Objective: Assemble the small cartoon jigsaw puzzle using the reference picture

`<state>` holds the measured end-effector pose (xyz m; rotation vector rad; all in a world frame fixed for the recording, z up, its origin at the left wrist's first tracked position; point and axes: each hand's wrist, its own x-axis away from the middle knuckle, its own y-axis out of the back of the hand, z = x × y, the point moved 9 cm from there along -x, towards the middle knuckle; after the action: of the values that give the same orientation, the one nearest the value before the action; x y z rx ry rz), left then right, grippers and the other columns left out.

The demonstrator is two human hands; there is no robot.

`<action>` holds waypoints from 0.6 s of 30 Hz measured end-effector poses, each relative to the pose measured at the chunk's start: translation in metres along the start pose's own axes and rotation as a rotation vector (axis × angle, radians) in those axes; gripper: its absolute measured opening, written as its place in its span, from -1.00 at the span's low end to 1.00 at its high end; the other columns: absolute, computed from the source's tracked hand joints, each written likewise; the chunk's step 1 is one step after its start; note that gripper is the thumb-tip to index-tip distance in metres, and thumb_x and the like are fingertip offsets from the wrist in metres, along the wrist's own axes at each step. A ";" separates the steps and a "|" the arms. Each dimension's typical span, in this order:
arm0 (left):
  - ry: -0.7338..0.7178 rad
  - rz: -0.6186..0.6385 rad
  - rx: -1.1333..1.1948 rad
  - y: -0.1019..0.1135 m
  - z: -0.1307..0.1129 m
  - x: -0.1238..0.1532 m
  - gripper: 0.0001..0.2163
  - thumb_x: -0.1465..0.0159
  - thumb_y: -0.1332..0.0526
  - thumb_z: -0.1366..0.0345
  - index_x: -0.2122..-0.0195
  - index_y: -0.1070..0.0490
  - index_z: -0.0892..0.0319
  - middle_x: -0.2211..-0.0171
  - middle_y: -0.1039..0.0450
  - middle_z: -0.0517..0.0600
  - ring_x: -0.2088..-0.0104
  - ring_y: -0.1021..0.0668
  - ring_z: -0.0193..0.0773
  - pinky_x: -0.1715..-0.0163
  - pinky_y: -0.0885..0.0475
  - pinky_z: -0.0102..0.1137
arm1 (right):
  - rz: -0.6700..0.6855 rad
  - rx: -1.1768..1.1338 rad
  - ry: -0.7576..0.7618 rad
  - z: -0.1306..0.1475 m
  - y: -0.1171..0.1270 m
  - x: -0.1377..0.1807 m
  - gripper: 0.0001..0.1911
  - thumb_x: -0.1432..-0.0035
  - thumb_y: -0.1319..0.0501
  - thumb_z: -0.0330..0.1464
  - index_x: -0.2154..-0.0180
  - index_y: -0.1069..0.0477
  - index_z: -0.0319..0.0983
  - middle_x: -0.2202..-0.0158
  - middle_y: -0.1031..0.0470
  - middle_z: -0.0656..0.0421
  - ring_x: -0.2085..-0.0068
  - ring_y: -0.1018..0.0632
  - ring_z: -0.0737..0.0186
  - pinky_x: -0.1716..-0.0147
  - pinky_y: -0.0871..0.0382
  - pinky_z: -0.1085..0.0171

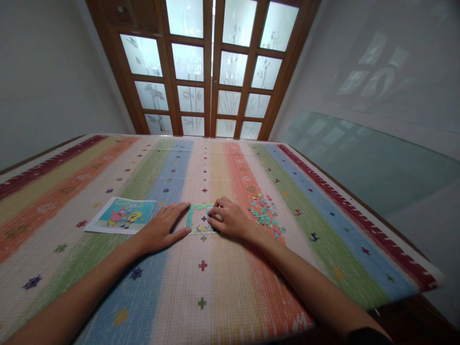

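Observation:
A partly assembled jigsaw puzzle (189, 221) lies on the striped cloth, its joined edge pieces forming a rectangular border around bare cloth. Beside its left edge rests my left hand (164, 227), open, thumb and fingers stretched out with the fingertips at the border. My right hand (232, 218) covers the puzzle's right side, fingers curled and pressed together low over the pieces. Whatever sits under those fingertips is hidden. Loose jigsaw pieces (265, 211), several of them in mixed colours, are scattered right of my right hand. A printed cartoon picture (125, 214) lies left of my left hand.
The table carries a striped, patterned cloth (202, 287) that reaches far ahead. Wooden doors with frosted panes (192, 62) stand beyond the far edge. A pale glass panel (370, 148) leans along the right wall.

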<state>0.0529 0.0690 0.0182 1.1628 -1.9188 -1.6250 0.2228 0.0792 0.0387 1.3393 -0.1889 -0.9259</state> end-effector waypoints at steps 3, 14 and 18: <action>0.004 0.006 -0.002 0.000 0.000 0.000 -0.34 -0.44 0.00 -0.15 -0.38 -0.13 0.24 -0.33 -0.29 0.27 -0.30 -0.38 0.09 -0.30 -0.22 -0.02 | 0.005 0.019 0.016 0.002 0.000 0.000 -0.85 -0.34 -0.27 -0.34 0.20 -0.59 -0.27 0.22 -0.43 0.07 0.14 -0.41 0.16 0.11 -0.29 0.23; -0.006 0.007 -0.012 0.000 0.001 0.000 -0.34 -0.44 -0.03 -0.12 -0.40 -0.09 0.21 -0.33 -0.29 0.26 -0.29 -0.39 0.12 -0.28 -0.25 0.01 | 0.024 -0.006 -0.025 -0.001 -0.007 -0.001 -0.90 -0.34 -0.21 -0.42 0.17 -0.49 -0.29 0.17 -0.42 0.04 0.10 -0.41 0.12 0.05 -0.32 0.21; 0.001 0.012 -0.010 -0.001 0.002 0.001 -0.35 -0.44 -0.02 -0.12 -0.40 -0.09 0.21 -0.34 -0.28 0.25 -0.30 -0.38 0.10 -0.29 -0.24 -0.01 | 0.038 -0.002 -0.009 0.002 -0.007 -0.001 -0.85 -0.36 -0.15 -0.44 0.20 -0.50 -0.29 0.19 -0.40 0.03 0.11 -0.40 0.12 0.05 -0.33 0.20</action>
<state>0.0514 0.0697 0.0164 1.1460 -1.9118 -1.6259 0.2173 0.0784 0.0333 1.3253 -0.2195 -0.9000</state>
